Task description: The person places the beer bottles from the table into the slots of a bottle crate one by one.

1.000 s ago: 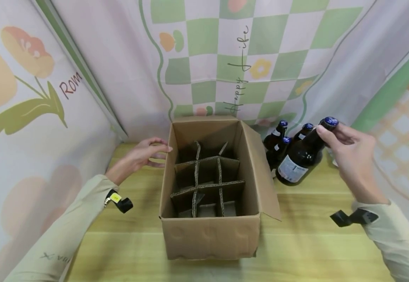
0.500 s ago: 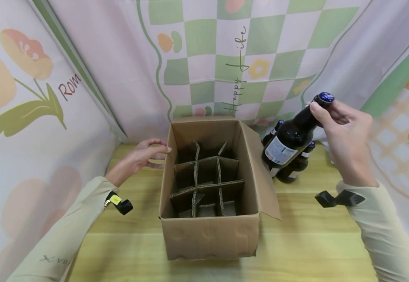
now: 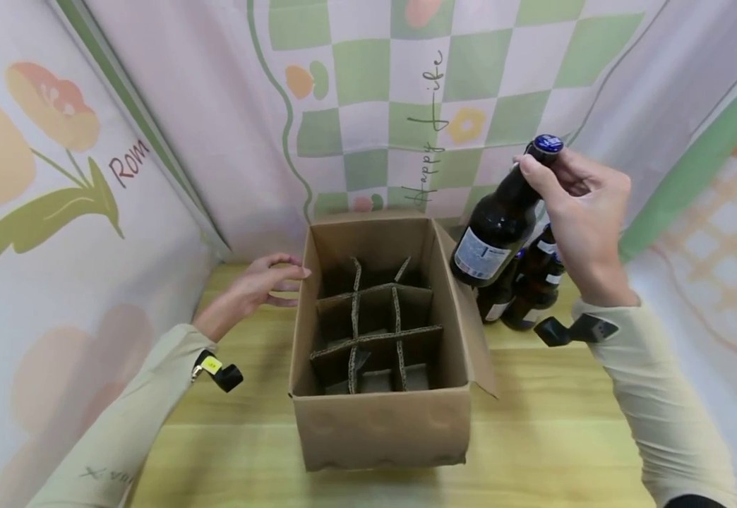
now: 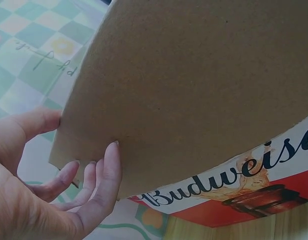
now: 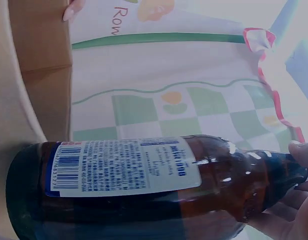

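The right hand [image 3: 587, 215] has moved up and left. Its fingers pinch a tilted bottle [image 3: 498, 219] by the neck, held up near the box's [image 3: 381, 430] right side. The left hand's [image 3: 267, 282] loose fingers touch the box. More bottles [image 3: 534, 300] stand on the bench [image 3: 553, 423].

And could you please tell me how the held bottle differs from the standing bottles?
The held bottle is raised, with the right hand gripping its neck; the standing bottles rest on the table. In the head view, the held bottle looks larger and shows its label clearly, while the standing bottles look smaller and are partly hidden. All are dark glass with pale labels.
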`<state>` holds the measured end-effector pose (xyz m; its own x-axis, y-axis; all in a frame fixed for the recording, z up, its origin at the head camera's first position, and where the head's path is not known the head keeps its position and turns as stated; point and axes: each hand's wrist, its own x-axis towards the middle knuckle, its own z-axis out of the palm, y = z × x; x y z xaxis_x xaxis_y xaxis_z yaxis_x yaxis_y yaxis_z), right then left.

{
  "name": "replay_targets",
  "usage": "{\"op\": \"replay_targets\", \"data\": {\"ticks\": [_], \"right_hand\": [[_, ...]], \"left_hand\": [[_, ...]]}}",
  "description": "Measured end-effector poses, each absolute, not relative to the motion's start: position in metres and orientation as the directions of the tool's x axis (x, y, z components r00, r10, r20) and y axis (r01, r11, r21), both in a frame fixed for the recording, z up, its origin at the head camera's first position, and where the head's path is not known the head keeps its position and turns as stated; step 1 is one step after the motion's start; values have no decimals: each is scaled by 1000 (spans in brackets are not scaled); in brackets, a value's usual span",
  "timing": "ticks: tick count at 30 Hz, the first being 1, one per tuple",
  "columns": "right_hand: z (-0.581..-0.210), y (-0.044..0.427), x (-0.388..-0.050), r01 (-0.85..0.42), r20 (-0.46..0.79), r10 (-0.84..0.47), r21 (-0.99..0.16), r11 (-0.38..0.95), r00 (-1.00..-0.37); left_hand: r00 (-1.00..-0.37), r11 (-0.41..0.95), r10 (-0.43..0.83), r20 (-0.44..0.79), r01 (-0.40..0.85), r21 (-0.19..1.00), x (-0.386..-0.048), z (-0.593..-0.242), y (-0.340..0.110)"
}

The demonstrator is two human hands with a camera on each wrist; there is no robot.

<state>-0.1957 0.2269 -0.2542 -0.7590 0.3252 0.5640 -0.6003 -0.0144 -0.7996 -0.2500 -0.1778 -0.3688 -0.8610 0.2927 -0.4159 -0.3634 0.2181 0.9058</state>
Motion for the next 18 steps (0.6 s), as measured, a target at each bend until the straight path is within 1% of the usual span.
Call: {"op": "replay_targets", "data": {"ticks": [3, 7, 10, 13, 18], "right_hand": [[-247, 222, -197, -631, 587, 320, -774, -48, -744], [-245, 218, -202, -641, 587, 306, -759, -114, -750], [-245, 217, -208, -631, 587, 273, -768, -112, -762], [-245, 213, -215, -607, 576, 238, -791, -78, -782], [-240, 207, -230, -546, 524, 215, -836, -55, -824]], "left_hand": [[-862, 215, 296, -411, -359, 908, -251, -370, -174], [-860, 210, 302, -411, -360, 909, -250, -369, -176], [-862, 205, 305, -404, -355, 912, -250, -368, -175], [-869, 200, 302, -391, -343, 918, -249, -369, -172], [-880, 198, 302, -367, -319, 927, -248, -373, -168]]}}
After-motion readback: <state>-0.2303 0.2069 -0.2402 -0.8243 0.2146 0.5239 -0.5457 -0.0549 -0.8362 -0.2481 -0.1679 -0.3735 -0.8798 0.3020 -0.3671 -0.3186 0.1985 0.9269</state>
